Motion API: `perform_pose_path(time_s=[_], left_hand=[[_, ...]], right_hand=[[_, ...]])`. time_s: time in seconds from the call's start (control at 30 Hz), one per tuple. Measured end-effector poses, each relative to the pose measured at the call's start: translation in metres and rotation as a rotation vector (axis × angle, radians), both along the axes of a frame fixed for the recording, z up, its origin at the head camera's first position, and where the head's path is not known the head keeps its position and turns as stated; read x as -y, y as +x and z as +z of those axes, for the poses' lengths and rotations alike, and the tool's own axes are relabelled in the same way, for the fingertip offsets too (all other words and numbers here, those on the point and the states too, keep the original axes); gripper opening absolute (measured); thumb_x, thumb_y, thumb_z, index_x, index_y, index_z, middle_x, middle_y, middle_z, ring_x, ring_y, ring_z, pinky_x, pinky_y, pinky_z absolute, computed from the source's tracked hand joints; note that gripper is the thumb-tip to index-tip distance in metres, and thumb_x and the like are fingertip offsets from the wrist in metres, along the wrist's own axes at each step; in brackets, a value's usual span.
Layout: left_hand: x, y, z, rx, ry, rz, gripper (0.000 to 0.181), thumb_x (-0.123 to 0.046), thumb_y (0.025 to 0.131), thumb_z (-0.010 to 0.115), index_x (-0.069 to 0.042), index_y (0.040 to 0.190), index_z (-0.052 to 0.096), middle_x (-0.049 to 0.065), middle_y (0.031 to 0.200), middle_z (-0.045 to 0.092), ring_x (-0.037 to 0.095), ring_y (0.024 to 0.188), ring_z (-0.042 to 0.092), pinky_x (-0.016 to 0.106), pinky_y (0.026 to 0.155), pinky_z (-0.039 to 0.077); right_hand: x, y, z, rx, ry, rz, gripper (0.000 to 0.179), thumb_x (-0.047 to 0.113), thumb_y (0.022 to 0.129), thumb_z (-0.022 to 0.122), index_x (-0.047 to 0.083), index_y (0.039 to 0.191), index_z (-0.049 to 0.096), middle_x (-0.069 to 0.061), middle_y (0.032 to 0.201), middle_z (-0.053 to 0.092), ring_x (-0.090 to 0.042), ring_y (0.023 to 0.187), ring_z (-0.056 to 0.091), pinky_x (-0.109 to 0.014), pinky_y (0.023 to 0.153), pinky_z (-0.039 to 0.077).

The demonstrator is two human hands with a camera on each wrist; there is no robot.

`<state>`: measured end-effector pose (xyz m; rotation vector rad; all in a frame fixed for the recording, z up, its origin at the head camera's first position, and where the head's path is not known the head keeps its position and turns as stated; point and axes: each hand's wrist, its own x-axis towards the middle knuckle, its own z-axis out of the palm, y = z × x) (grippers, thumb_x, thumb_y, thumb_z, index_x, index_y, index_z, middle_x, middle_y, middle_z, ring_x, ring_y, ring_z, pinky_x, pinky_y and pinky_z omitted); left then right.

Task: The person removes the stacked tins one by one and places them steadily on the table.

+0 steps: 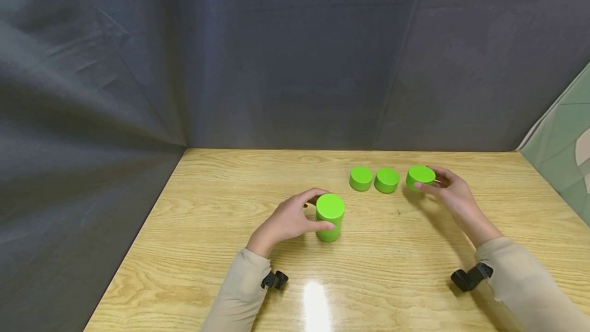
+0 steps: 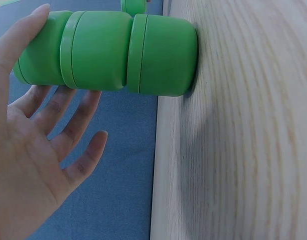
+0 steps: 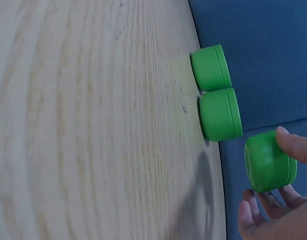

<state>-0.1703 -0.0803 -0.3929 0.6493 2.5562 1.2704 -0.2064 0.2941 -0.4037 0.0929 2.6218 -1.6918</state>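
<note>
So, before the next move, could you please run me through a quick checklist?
1. Stack of three jars on the table: ok, its base rests there.
2. Left hand at the stack: ok, thumb on the top jar, fingers on the opposite side.
3. Right hand gripping the raised jar: ok, held between thumb and fingers, off the table.
4. Space on top of the stack: ok, nothing lies there.
5. Left standing jar and right standing jar: ok, both upright.
6. Jar lids fastened tightly: cannot tell; only seams show.
</note>
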Motion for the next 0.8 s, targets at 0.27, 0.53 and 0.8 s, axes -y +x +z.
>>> perform_pose_path(time_s=[0.27, 0.53, 0.8], left_hand=[[0.0, -0.001, -0.001, -0.001, -0.005, -0.001, 0.064, -0.053, 0.076, 0.082, -0.043, 0.134, 0.055, -0.016, 0.116, 0.06, 0.01, 0.113, 0.054, 0.048, 0.095, 0.045], [0.0, -0.001, 0.0, 0.004, -0.005, 0.002, 0.065, -0.053, 0.076, 0.082, -0.043, 0.134, 0.055, -0.016, 0.116, 0.059, 0.01, 0.113, 0.054, 0.047, 0.094, 0.045], [0.0, -0.001, 0.0, 0.003, -0.007, 0.001, 0.065, -0.054, 0.076, 0.082, -0.042, 0.135, 0.054, -0.016, 0.116, 0.059, 0.01, 0.113, 0.054, 0.048, 0.095, 0.045]], right_hand=[[0.001, -0.006, -0.004, 0.033, 0.034, 0.009, 0.081, 0.028, 0.094, 0.07, -0.008, 0.151, 0.026, -0.024, 0.145, 0.038, 0.001, 0.105, 0.046, -0.007, 0.079, 0.044], [0.001, -0.012, -0.009, 0.037, 0.064, -0.003, 0.079, 0.027, 0.094, 0.071, -0.01, 0.149, 0.028, -0.026, 0.144, 0.038, 0.003, 0.097, 0.043, -0.007, 0.077, 0.043], [-0.003, -0.019, -0.013, 0.06, 0.096, 0.015, 0.079, 0.025, 0.094, 0.07, -0.011, 0.149, 0.026, -0.031, 0.146, 0.035, -0.038, 0.124, 0.043, -0.012, 0.079, 0.041]])
